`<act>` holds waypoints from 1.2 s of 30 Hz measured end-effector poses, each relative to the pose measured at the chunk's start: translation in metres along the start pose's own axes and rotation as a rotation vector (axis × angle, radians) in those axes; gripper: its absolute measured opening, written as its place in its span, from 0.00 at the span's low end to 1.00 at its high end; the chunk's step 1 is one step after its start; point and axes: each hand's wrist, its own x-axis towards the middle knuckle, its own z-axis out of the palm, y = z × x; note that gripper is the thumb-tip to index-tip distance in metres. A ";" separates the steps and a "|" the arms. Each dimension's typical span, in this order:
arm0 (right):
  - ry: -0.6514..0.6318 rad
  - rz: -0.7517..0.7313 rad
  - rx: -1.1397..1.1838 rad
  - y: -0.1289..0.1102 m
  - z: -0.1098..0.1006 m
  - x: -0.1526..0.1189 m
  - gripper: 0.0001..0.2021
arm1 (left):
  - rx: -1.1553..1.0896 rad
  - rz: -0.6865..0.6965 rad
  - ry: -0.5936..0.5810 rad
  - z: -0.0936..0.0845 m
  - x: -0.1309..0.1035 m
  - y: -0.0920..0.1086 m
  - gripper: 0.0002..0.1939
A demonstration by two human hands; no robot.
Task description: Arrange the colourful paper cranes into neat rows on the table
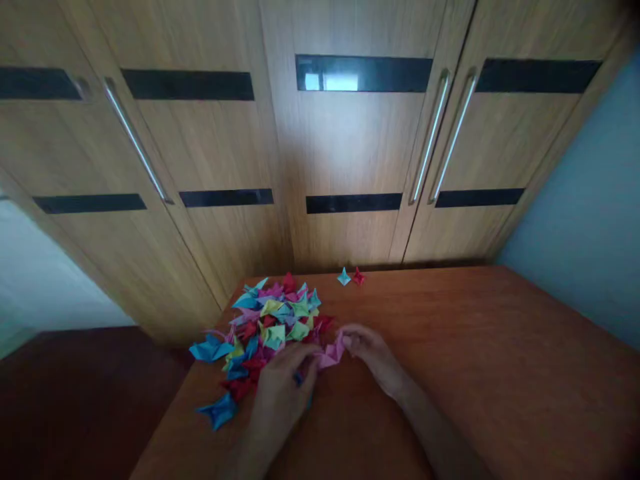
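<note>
A pink folded-paper piece [331,355], much like an origami crane, is held between my two hands just above the table. My left hand [287,377] pinches its left end, beside the front of the heap. The right end is pinched by the fingertips of my right hand [371,353]. Left of and behind my hands lies a heap of origami pieces [280,313] in blue, green, yellow, red and pink. A blue origami piece [219,410] sits apart near the table's left edge. Part of the heap is hidden behind my left hand.
At the table's far edge stand a light blue origami piece [343,277] and a red origami piece [359,277]. The reddish-brown wooden table [475,347] stretches to the right. Behind it rises a wooden wardrobe [350,147] with long metal handles; a pale wall [580,213] is at right.
</note>
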 end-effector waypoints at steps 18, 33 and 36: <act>0.386 0.000 0.211 0.006 -0.039 0.015 0.13 | -0.183 0.138 -0.258 0.023 0.073 0.029 0.09; 0.386 0.007 -0.879 0.019 -0.040 0.022 0.12 | 0.377 0.189 -0.257 0.134 0.205 0.028 0.14; 0.389 0.033 -0.921 0.018 -0.040 0.023 0.12 | 0.418 0.174 -0.282 0.149 0.212 0.024 0.15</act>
